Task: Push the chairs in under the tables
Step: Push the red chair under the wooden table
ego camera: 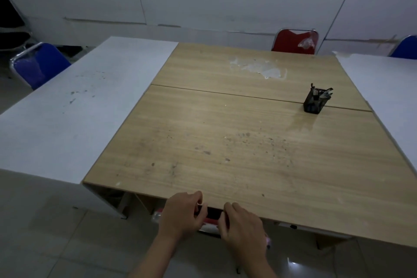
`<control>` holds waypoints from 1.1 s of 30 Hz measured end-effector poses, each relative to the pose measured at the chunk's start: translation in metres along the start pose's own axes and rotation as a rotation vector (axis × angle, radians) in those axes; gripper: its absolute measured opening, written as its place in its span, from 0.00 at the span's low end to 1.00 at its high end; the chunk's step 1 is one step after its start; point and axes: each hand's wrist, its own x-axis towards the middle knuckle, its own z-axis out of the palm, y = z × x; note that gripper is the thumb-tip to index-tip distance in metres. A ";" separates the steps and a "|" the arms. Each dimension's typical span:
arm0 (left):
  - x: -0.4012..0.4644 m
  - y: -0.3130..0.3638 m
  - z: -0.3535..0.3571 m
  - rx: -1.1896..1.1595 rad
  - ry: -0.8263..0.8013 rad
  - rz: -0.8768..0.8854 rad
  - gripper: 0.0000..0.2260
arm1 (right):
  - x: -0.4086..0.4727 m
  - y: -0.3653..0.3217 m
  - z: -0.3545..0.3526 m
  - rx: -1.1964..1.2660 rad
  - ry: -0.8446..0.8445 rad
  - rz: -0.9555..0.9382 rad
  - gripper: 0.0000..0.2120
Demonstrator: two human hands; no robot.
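both hands, left hand (181,215) and right hand (244,224), fingers curled gripping red chair back (212,218) at wooden table (225,142) edge; tiled floor (56,232)

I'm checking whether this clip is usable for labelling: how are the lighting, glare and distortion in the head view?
Head view: dim, bluish light; a soft sheen on the wooden table below the pen holder and a bright spot on the floor tiles; wide-angle bending bows the wall seams; the left hand and right hand stay fairly sharp on the red chair back.
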 end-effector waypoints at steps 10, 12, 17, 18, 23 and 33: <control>-0.005 -0.035 -0.026 -0.081 -0.102 0.066 0.09 | 0.006 -0.042 0.014 0.136 -0.070 0.177 0.11; -0.009 -0.050 -0.031 -0.090 -0.072 0.036 0.09 | 0.004 -0.058 0.023 0.105 -0.036 0.143 0.10; -0.012 -0.053 -0.031 -0.145 -0.083 -0.028 0.12 | 0.006 -0.058 0.023 0.021 -0.029 0.073 0.09; -0.008 -0.050 -0.030 -0.154 -0.095 -0.035 0.11 | 0.007 -0.053 0.020 0.024 -0.024 0.075 0.08; 0.006 -0.017 -0.011 -0.206 -0.145 -0.046 0.12 | 0.006 -0.018 0.003 0.066 0.077 0.051 0.05; 0.024 0.006 -0.004 -0.079 -0.272 -0.057 0.15 | 0.003 0.003 -0.014 -0.003 0.123 0.139 0.06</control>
